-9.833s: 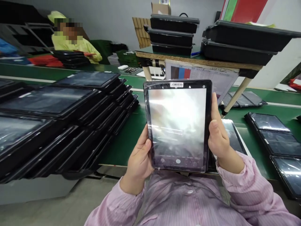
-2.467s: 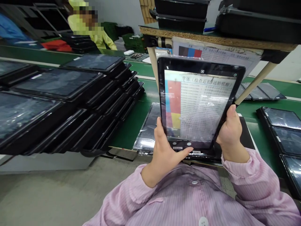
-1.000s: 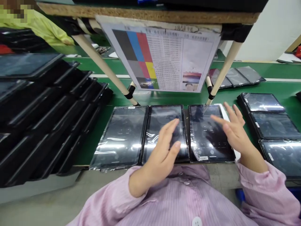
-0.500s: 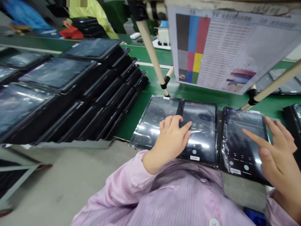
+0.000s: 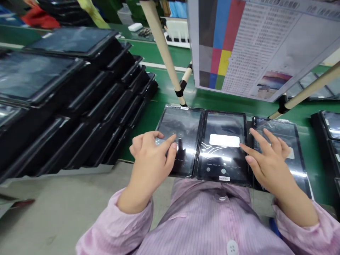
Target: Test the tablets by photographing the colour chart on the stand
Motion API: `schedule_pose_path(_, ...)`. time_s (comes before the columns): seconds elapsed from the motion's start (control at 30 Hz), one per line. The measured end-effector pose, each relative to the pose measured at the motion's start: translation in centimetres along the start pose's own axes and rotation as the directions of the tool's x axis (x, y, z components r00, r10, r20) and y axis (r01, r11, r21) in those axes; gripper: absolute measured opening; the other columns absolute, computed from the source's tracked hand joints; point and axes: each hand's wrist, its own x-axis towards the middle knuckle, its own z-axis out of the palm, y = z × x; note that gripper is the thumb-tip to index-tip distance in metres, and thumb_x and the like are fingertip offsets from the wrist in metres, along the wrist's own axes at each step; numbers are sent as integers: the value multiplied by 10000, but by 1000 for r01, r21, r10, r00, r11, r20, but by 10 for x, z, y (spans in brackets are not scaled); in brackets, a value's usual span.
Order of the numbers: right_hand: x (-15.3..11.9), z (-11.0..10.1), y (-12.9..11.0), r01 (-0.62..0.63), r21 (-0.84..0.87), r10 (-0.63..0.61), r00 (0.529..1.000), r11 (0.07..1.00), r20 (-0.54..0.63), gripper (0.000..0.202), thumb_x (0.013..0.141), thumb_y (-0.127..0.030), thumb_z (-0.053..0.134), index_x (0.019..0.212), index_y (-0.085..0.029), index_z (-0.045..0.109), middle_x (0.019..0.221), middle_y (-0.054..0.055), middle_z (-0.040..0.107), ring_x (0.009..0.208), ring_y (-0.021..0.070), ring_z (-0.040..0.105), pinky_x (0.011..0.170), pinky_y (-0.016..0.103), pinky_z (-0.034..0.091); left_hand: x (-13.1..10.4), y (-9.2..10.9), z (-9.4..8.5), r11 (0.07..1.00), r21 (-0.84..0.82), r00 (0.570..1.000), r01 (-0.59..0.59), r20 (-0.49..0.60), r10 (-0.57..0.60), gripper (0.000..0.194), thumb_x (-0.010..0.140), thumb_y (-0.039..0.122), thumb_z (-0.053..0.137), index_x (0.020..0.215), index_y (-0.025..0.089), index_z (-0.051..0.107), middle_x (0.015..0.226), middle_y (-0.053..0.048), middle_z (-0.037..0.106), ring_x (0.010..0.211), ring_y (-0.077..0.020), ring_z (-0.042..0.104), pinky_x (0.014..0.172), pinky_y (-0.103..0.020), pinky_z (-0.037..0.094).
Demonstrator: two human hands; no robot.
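Three black tablets lie face up side by side along the front edge of the green bench. Over the left tablet is my left hand, its index finger stretched toward the screen and the others loosely bent. My right hand has its fingers spread, the index fingertip at the right end of a white pop-up box on the middle tablet. The rest of that hand partly covers the right tablet, where another white box shows. Whether either fingertip touches glass I cannot tell. Neither hand holds anything.
Tall stacks of tablets fill the left side, and more tablets stand at the right edge. A printed chart hangs from a frame of beige pipes above the bench. Across the bench, a person's yellow sleeve shows.
My left hand has moved left, from the middle tablet to the left one. My right hand has come left from the right tablet to the middle one. White boxes have appeared on two screens.
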Motion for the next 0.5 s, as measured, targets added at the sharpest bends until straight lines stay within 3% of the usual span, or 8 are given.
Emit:
schedule_pose_path(0.17, 2, 0, -4, -1, 5, 1, 1000, 1000, 11, 423, 1120, -343, 400, 1235, -264, 799, 1650, 93, 489, 1533, 469, 388, 1162, 778, 336, -5, 3, -2, 993, -73, 995, -95, -8, 95, 384, 1048, 288, 496, 1172, 256, 858, 1173, -205, 598, 1108, -399, 507, 869, -556, 468)
schedule_pose_path(0.3, -6, -15, 8, -8, 66, 14, 996, 998, -94, 420, 1098, -328, 421, 1340, -233, 750, 1713, 111, 385, 1556, 490, 352, 1194, 764, 343, -5, 9, 3, 987, -104, 992, -126, -16, 125, 359, 1040, 268, 526, 1190, 282, 852, 1184, -191, 590, 1111, -378, 507, 887, -537, 468)
schedule_pose_path(0.5, -45, -35, 46, -258, 61, 265, 948, 964, -174, 434, 1097, -346, 387, 1351, -302, 737, 1743, 0, 341, 1601, 407, 333, 1285, 676, 338, -2, 10, 6, 984, -61, 984, -165, 49, 169, 374, 1039, 300, 514, 1212, 279, 846, 1213, -221, 631, 1128, -429, 549, 878, -594, 485)
